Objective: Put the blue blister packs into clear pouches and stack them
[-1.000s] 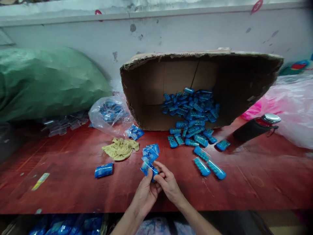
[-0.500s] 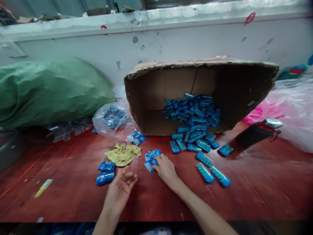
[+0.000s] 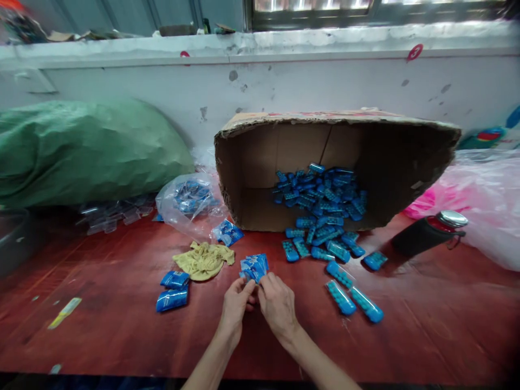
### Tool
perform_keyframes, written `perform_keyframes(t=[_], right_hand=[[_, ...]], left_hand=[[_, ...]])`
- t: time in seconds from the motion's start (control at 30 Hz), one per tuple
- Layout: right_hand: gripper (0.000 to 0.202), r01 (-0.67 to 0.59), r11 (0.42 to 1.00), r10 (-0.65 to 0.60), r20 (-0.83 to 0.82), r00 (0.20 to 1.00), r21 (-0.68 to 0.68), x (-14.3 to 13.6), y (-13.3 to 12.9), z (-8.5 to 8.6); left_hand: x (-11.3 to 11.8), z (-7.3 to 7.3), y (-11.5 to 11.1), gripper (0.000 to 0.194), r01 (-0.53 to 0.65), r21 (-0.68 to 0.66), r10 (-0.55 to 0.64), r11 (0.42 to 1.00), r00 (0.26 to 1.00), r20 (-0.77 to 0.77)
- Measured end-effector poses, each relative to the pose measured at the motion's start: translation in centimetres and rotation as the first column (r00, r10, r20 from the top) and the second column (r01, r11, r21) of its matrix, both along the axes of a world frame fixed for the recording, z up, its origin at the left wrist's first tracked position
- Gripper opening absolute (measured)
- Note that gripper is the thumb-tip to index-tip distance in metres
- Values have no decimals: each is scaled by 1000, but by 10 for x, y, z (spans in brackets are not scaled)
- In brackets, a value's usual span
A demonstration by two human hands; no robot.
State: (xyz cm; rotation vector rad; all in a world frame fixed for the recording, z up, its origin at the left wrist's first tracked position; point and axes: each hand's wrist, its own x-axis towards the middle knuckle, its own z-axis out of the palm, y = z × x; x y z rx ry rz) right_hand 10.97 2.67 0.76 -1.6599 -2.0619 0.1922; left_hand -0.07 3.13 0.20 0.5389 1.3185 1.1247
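Observation:
A small pile of blue printed labels (image 3: 254, 264) lies on the red table ahead of my fingertips. My left hand (image 3: 238, 304) is closed at the near edge of this pile, thumb against fingers. Close beside it, my right hand (image 3: 279, 304) pinches at the same edge, the fingertips of both hands nearly touching. Between them a blue label seems to be held, mostly hidden by the fingers. To the left lie two blue-wrapped pieces (image 3: 172, 298) and a crumpled yellow-green cloth (image 3: 204, 261). Several clear tubes with blue beads (image 3: 340, 297) rest to the right.
A cardboard box (image 3: 254, 208) lies on its side, with many bead tubes spilling from it. A dark bottle (image 3: 422, 234) leans at right, beside pink plastic bags (image 3: 487, 195). On the left are a green sack (image 3: 93, 154), a clear bag (image 3: 190, 200) and a yellow-handled cutter (image 3: 65, 313).
My left hand has moved right from beside the cloth to the label pile and closed. The right hand has drawn slightly nearer to me. The view has tilted up a little.

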Motion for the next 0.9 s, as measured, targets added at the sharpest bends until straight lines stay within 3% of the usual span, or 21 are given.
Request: perform_keyframes(t=[0.13, 0.2, 0.23, 0.33, 0.4, 0.47, 0.63, 0.9], right_hand=[[13, -80, 996, 72, -206, 976, -30, 1, -7, 13], [6, -125, 990, 90, -381, 920, -68, 4, -4, 17], [13, -132, 987, 72, -482, 873, -91, 5, -1, 18], [38, -171, 961, -69, -784, 617, -219, 9, 12, 17], [33, -304, 904, -163, -899, 406, -300, 11, 20, 13], [24, -413, 849, -228, -933, 278, -331, 12, 25, 8], [26, -333, 858, -315, -912, 261, -392, 10, 23, -3], [24, -185, 900, -306, -875, 375, -394, 2, 12, -21]], left_hand=[[0, 1, 1, 27, 22, 2, -23, 1000, 997, 80], [-3, 4, 1, 26, 40, 23, -43, 999, 984, 174], [-4, 5, 1, 25, 58, 38, -65, 998, 973, 221], [-6, 10, 1, 24, 131, 102, -154, 986, 953, 261], [-7, 11, 3, 24, 163, 132, -189, 978, 958, 215], [-7, 11, 4, 23, 161, 141, -184, 977, 968, 168], [4, 7, 2, 27, 106, 109, -118, 988, 988, 103], [22, -6, 0, 28, -68, 72, 74, 995, 995, -71]])
